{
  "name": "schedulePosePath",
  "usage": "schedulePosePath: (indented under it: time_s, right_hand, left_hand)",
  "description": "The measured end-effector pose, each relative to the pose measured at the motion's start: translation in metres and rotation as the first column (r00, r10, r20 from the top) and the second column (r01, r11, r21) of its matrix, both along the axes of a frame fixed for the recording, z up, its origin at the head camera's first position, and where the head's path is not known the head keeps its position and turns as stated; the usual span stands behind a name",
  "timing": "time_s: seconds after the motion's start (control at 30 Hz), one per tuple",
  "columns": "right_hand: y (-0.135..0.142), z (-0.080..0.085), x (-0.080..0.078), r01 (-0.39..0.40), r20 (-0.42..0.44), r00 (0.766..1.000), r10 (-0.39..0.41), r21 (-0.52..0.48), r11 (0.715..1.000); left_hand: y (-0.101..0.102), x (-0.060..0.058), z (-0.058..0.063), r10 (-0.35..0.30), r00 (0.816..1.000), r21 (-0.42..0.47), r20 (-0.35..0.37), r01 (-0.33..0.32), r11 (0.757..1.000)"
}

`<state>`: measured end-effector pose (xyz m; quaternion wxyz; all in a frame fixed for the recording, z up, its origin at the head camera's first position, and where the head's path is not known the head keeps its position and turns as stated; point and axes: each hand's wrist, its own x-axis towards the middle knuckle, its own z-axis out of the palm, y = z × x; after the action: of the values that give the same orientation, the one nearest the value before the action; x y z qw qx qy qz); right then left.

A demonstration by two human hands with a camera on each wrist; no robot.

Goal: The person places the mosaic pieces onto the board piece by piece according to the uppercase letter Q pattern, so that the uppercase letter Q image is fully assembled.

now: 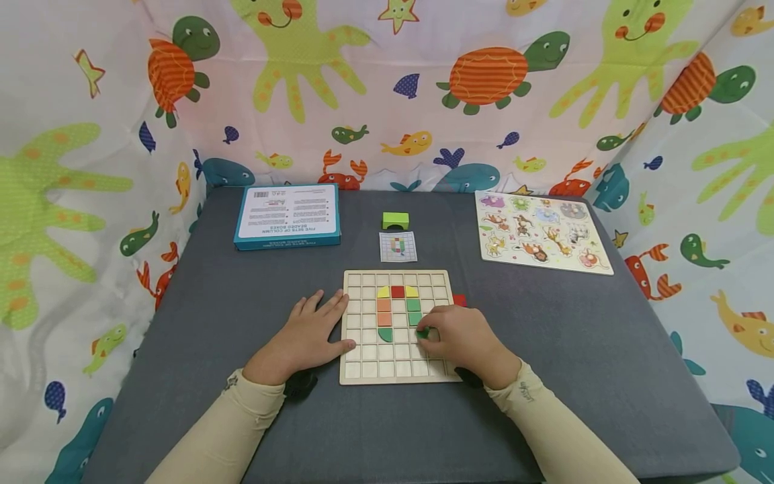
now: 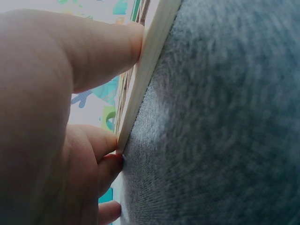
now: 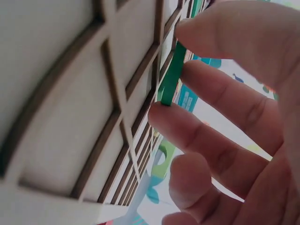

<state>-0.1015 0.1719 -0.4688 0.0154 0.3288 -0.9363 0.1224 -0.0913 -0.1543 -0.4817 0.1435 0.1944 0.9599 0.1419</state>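
A wooden grid board (image 1: 363,370) lies on the dark grey table. My right hand (image 1: 465,339) pinches a small green tile (image 3: 173,75) between thumb and fingers, low over the board's right half; the tile looks tilted in the right wrist view. Spread out at the board's left side, my left hand (image 1: 308,336) touches the wooden edge with thumb and fingertips. Set in the grid are a red square (image 1: 397,292) between two yellow rounded tiles, two orange squares (image 1: 383,305) on the left, two green squares (image 1: 414,305) on the right, and a green quarter-round tile (image 1: 385,334).
A pattern card (image 1: 398,247) stands before a bright green block (image 1: 396,219) behind the board. Red pieces (image 1: 459,300) show beside the board's right edge, partly behind my hand. A blue box (image 1: 287,216) lies back left, an animal puzzle board (image 1: 544,232) back right.
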Motion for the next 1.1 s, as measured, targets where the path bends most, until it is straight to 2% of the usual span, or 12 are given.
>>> schedulePosePath:
  time_s: [0.27,0.57,0.67,0.83,0.97,1.1]
  right_hand:
    - [-0.006,-0.004,-0.001,-0.091,-0.055,0.994,0.089,-0.023,0.996]
    - [-0.01,-0.001,-0.004,-0.106,-0.048,0.993,0.105,-0.028,0.994]
    - [-0.003,0.005,-0.008,-0.06,-0.049,0.997,0.059,-0.009,0.998]
    - [0.021,0.015,-0.022,0.108,-0.043,0.993,-0.107,0.008,0.994]
    - [0.043,0.013,-0.032,0.197,-0.022,0.98,-0.197,0.022,0.98]
    - [0.058,0.005,-0.035,0.225,0.009,0.974,-0.226,0.068,0.972]
  left_hand:
    - [0.001,0.001,0.005,-0.002,1.0,0.005,0.002,0.002,1.0]
    - [0.001,0.002,0.005,-0.001,1.0,0.009,0.002,0.001,1.0]
    - [0.001,0.001,0.003,-0.003,1.0,0.009,0.001,0.003,1.0]
    - [0.001,0.0,0.002,-0.004,1.0,0.013,-0.002,0.004,1.0]
    - [0.001,0.001,0.003,-0.005,1.0,0.02,-0.005,0.006,1.0]
    - [0.0,0.001,0.003,-0.003,1.0,0.022,-0.006,0.003,1.0]
